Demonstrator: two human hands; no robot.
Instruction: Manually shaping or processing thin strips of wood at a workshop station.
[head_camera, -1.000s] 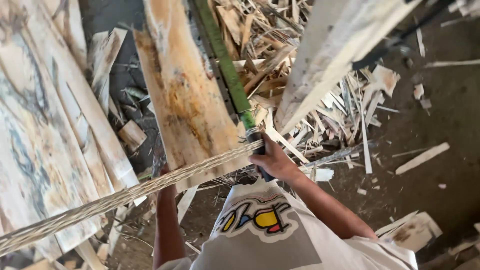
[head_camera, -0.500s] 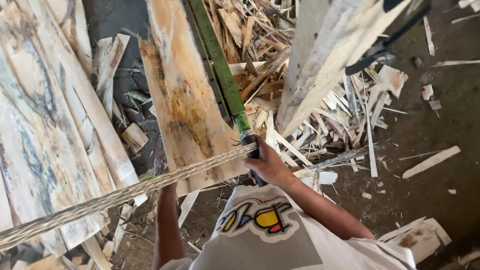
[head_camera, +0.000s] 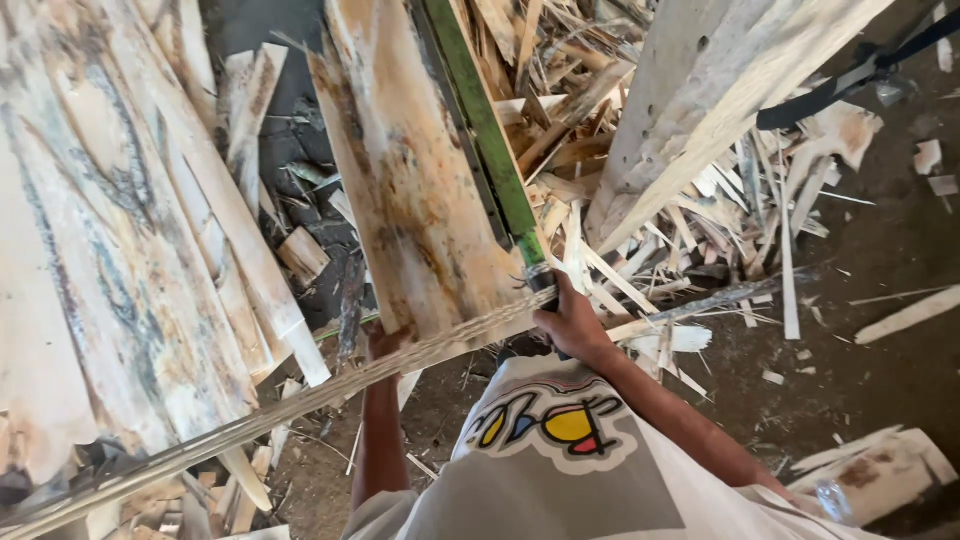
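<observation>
A long pale veneer sheet (head_camera: 410, 190) with brown stains runs up the middle of the view. My left hand (head_camera: 388, 342) grips its near edge from below, fingers partly hidden. Along the sheet's right side lies a long green bar (head_camera: 480, 120) with a dark handle, and my right hand (head_camera: 572, 322) is closed around that handle. A thin edge of a wood strip (head_camera: 300, 400) crosses diagonally in front of both hands.
Stacked stained veneer sheets (head_camera: 90, 250) fill the left. A pile of wood offcuts and splinters (head_camera: 700, 220) lies at the right, beside a pale wooden post (head_camera: 700, 90). A black strap (head_camera: 850, 80) hangs at upper right. Dirt floor (head_camera: 880, 380) shows at right.
The view has drifted slightly, so the sheet and green bar sit a little lower. Both hands keep the same hold.
</observation>
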